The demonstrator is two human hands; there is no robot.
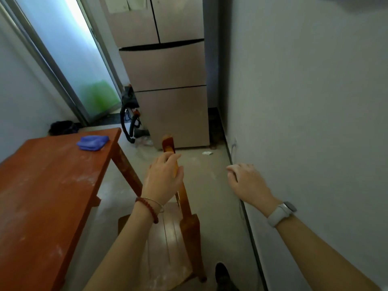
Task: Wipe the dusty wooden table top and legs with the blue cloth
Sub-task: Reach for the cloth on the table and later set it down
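Your left hand (pixel 162 177) is closest to you, and its fingers curl around the top rail of a wooden chair (pixel 184 208). There is a red bead bracelet (pixel 147 208) on that wrist. Your right hand (pixel 247 181) hangs in the air near the grey wall (pixel 304 101). Its fingers are loosely bent and it holds nothing. A pale watch (pixel 281 213) sits on that wrist. The red-brown wooden worktop (pixel 42 196) is on your left, with pale dust on its top. The blue cloth (pixel 92 142) lies folded on the far corner of it, well apart from both hands. A big fridge (pixel 168 80) stands ahead.
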